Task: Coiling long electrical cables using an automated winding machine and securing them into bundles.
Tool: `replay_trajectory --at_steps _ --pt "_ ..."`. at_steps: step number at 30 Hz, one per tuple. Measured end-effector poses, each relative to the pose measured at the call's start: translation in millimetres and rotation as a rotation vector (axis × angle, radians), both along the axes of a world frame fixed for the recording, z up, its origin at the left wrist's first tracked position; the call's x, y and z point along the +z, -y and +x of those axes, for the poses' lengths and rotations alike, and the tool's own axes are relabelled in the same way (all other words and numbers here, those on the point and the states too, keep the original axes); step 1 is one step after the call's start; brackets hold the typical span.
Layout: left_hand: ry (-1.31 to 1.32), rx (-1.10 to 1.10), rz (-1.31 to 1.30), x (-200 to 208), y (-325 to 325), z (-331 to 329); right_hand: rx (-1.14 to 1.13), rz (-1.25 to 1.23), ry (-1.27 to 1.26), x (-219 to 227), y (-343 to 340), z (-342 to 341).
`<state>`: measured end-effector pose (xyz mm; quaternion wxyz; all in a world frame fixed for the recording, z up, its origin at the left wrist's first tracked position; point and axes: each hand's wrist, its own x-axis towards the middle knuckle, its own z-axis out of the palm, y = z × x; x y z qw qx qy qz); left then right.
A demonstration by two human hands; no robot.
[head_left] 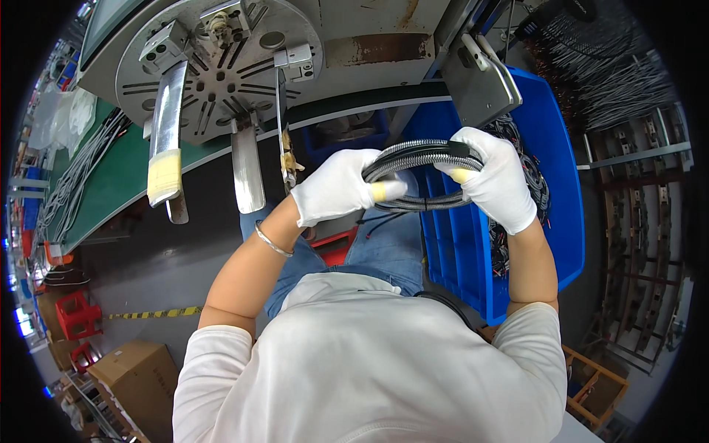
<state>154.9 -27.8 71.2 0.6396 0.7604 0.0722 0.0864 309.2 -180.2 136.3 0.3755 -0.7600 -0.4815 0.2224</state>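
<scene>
Both my hands wear white gloves with yellow tape round a fingertip. Between them, above my lap, hangs a coiled cable (425,201) in a ribbed grey sleeve, with dark loose ends dangling below. My left hand (336,188) grips the coil's left side. Its right side is in my right hand (496,177), fingers wrapped over the top. A round slotted metal disc (221,77) with blade-like arms stands ahead to the left; the nearest arm (164,140) has yellow tape on its end.
A blue bin (565,192) with bundled cables stands at my right. Grey cables (85,166) lie on the green table (111,184) at left. Wires (605,66) hang at the far right, above a metal rack (642,221). A cardboard box (136,384) and red stools (77,314) are lower left.
</scene>
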Motion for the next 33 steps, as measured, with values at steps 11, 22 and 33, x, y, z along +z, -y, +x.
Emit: replay_trajectory --at_steps 11,22,33 --pt "-0.205 0.108 -0.219 12.4 10.7 4.5 0.071 0.079 0.229 -5.7 -10.0 10.3" --pt "-0.219 -0.184 -0.622 36.4 21.6 -9.8 -0.049 0.092 -0.122 -7.7 -11.2 14.7" --pt "-0.240 0.191 -0.279 42.2 26.2 18.0 -0.030 -0.048 0.057 8.5 -5.7 15.4"
